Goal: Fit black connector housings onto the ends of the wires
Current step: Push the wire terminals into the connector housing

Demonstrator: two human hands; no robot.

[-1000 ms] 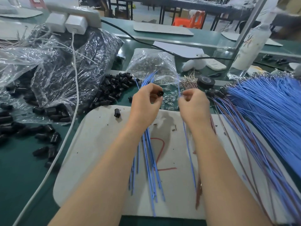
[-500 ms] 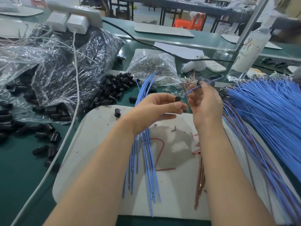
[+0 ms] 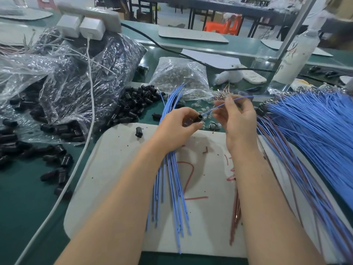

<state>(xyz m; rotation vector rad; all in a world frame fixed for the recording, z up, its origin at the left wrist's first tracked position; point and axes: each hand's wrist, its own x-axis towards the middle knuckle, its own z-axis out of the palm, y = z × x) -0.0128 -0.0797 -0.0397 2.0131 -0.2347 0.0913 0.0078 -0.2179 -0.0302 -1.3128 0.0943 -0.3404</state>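
Note:
My left hand (image 3: 178,123) pinches a black connector housing (image 3: 198,118) with its open end turned to the right, and it also holds a bundle of blue wires (image 3: 172,180) that fans out over the white board (image 3: 114,169). My right hand (image 3: 237,119) pinches a single blue wire (image 3: 219,107); the wire's end points at the housing's opening, a short gap away. Red-brown wires (image 3: 236,211) hang below my right wrist. A heap of loose black housings (image 3: 133,106) lies behind the board.
A big sheaf of blue and red-brown wires (image 3: 315,131) covers the right side. Clear bags (image 3: 72,79) hold more housings at left; a bag of small clear parts (image 3: 181,79) sits behind. A white cable (image 3: 89,104) runs down the green mat. One housing (image 3: 138,132) stands on the board.
My right hand has drawn a blue wire down and left, bringing its end close to the housing. My left hand turned the housing so its opening faces the wire.

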